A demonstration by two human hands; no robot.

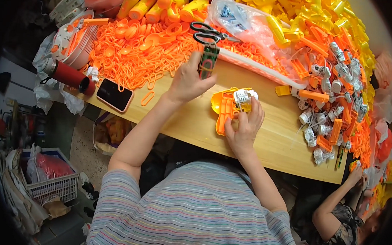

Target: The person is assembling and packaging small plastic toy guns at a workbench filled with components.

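Observation:
My left hand [187,83] is raised over the table and closed around a dark green, block-shaped object [208,61] with a reddish mark; its kind I cannot make out. Its upper end comes close to black-handled scissors [205,33]. My right hand [244,128] has its fingers closed at the right side of an orange and yellow plastic toy shell [225,111] on the wooden table. A white cylindrical part [244,96] sits at the top of that shell, by my right fingertips. Part of the shell is hidden behind the fingers.
Orange hooks and rings [137,53] lie heaped at left, near a phone [114,95] and a red flask [67,75]. A white-rimmed tray [256,66] borders the work spot. White cylindrical parts [335,87] and yellow shells [317,13] pile up right. A co-worker's arm [333,209] shows lower right.

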